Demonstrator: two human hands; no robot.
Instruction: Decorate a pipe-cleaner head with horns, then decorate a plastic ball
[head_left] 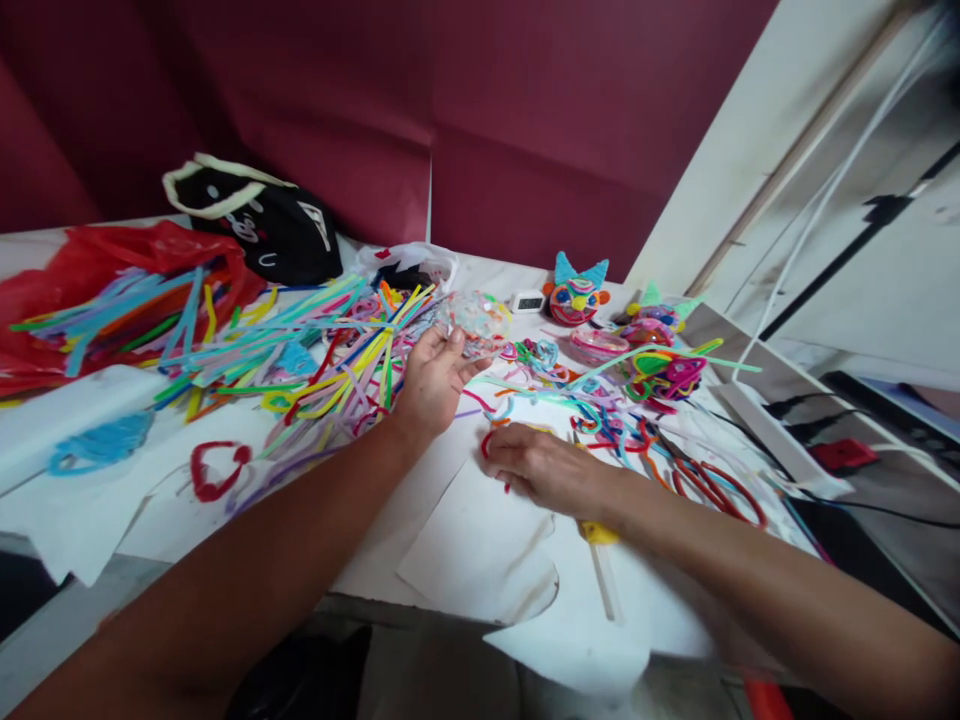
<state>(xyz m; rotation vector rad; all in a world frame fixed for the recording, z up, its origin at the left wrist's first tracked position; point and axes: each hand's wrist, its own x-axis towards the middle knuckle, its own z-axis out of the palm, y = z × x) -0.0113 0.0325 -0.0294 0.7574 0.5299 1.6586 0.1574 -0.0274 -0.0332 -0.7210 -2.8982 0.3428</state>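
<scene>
My left hand (435,380) is raised over the middle of the table, with its fingers round the near edge of a see-through plastic piece with coloured spots (480,315); its exact kind is unclear. Just right of it, my right hand (525,460) is low over white paper (480,540), fingers pinched together. A short red pipe cleaner (486,443) sticks out at its fingertips. Beneath my right wrist lies a yellow-handled tool (598,532), partly covered. To the right are scissors with red handles (720,490) among cut pipe-cleaner bits (600,415).
Many loose pipe cleaners (352,350) spread across the left, some in a red plastic bag (165,250). A black tote bag (277,235) stands behind. At the back right are a decorated face figure (574,295), a small digital display (527,302) and a white power strip (780,440).
</scene>
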